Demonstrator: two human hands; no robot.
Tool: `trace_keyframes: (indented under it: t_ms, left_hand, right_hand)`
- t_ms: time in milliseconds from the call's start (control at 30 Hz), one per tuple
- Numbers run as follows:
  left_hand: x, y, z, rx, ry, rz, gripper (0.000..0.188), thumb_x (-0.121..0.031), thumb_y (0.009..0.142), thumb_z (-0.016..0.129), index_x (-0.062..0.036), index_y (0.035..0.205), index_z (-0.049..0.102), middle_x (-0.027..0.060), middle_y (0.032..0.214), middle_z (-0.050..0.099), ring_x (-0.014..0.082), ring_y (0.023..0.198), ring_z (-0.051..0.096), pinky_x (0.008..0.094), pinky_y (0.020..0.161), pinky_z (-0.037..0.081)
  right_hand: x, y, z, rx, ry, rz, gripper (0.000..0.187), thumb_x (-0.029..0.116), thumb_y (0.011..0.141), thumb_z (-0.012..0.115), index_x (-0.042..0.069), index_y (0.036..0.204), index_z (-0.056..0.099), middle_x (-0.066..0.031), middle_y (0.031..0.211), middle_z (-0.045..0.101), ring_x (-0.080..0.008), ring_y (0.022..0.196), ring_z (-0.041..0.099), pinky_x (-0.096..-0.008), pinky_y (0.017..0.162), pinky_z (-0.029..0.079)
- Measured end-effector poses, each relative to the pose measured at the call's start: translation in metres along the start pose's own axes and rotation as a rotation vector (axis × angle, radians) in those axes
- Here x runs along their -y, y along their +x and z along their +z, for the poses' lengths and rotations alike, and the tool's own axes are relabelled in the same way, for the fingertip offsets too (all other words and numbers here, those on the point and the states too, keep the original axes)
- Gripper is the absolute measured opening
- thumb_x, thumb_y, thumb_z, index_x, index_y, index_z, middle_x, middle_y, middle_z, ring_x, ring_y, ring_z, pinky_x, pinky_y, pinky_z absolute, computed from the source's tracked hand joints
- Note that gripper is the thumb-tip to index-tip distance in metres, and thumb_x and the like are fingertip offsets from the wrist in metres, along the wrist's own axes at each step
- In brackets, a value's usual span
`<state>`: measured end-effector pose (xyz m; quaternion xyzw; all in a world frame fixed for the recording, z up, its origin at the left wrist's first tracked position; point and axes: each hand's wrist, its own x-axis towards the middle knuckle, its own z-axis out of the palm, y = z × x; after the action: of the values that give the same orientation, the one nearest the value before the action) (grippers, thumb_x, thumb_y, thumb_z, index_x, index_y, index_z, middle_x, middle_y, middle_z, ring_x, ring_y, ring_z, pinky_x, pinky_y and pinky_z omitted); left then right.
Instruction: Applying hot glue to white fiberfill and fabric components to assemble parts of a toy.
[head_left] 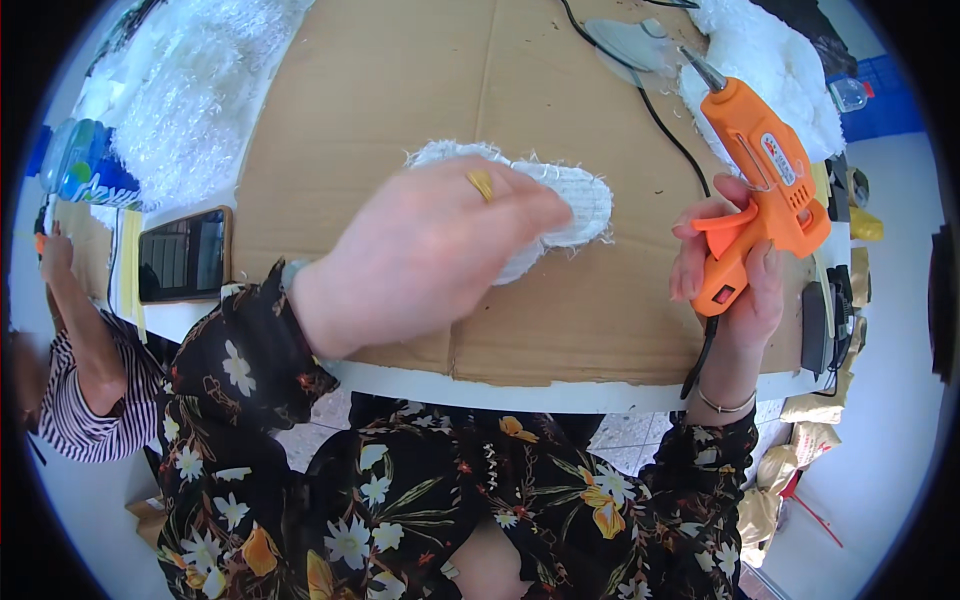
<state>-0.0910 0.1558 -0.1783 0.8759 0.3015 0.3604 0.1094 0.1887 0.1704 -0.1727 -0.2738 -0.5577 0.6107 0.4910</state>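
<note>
1. The brown cardboard sheet (pixel 340 130) lies on a white surface (pixel 480 397), which shows along the sheet's near edge.
2. The white frayed fabric piece (pixel 580 205) lies on the middle of the cardboard sheet, partly hidden by a hand.
3. The left hand (pixel 420 250), slightly blurred, is over the middle of the cardboard sheet with its fingers bent down at the fabric piece; I cannot tell whether they grip it.
4. The right hand (pixel 757 300) is wrapped around the handle of an orange glue gun (pixel 765 150) above the cardboard sheet's right side, nozzle pointing away from the person.
5. A phone (pixel 185 258) lies just left of the cardboard sheet.
6. A shiny white pile (pixel 200 90) sits beyond the phone, left of the cardboard sheet; a white fluffy pile (pixel 770 60) is at its far right.
7. A black cord (pixel 660 115) runs across the sheet's right part.
</note>
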Motion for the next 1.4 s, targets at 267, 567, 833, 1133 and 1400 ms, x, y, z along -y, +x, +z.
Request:
trace_keyframes:
  t_ms: [267,567,833,1133,1400]
  left_hand:
    - [-0.004,0.006,-0.015,-0.171,0.065,-0.104,0.017,-0.002,0.077,0.062,-0.0048,0.093,0.064,0.0061,0.062,0.058,0.0230,0.060,0.059,0.0335,0.058,0.048]
    - [-0.057,-0.016,-0.033,0.370,0.117,0.237,0.026,-0.008,0.073,0.062,-0.0007,0.097,0.059,0.0092,0.076,0.059,0.0239,0.074,0.062,0.0324,0.063,0.051]
    - [-0.077,-0.040,-0.049,0.238,0.252,0.370,0.030,-0.016,0.069,0.060,0.0022,0.094,0.060,0.0133,0.080,0.060,0.0231,0.076,0.060,0.0315,0.064,0.048]
    - [-0.061,-0.077,-0.083,0.133,0.365,0.153,0.031,-0.019,0.074,0.065,-0.0003,0.097,0.060,0.0127,0.092,0.062,0.0280,0.087,0.061,0.0381,0.076,0.050]
    - [-0.060,-0.097,-0.088,0.273,0.332,0.063,0.032,-0.029,0.078,0.064,-0.0032,0.094,0.056,0.0085,0.092,0.058,0.0221,0.093,0.055,0.0344,0.083,0.044]
  right_hand:
    - [0.007,-0.016,-0.001,0.064,-0.124,-0.009,0.061,0.041,0.095,0.041,-0.006,0.132,0.033,-0.0256,0.104,0.057,-0.0125,0.049,0.052,-0.0270,0.044,0.048]
    - [0.026,-0.021,0.034,0.048,-0.112,0.017,0.050,0.037,0.094,0.044,-0.005,0.121,0.040,-0.0296,0.106,0.056,-0.0141,0.048,0.052,-0.0284,0.042,0.048]
    - [0.029,-0.026,0.062,0.055,-0.206,0.042,0.048,0.032,0.090,0.055,-0.007,0.115,0.047,-0.0288,0.101,0.059,-0.0172,0.052,0.057,-0.0308,0.048,0.052]
    - [0.038,-0.028,0.093,0.180,-0.392,0.149,0.045,0.028,0.087,0.059,-0.004,0.118,0.051,-0.0203,0.103,0.062,-0.0170,0.068,0.062,-0.0288,0.061,0.053]
    - [0.040,-0.025,0.134,0.245,-0.632,0.354,0.033,0.014,0.086,0.057,-0.002,0.115,0.054,-0.0117,0.102,0.063,-0.0121,0.079,0.060,-0.0262,0.069,0.050]
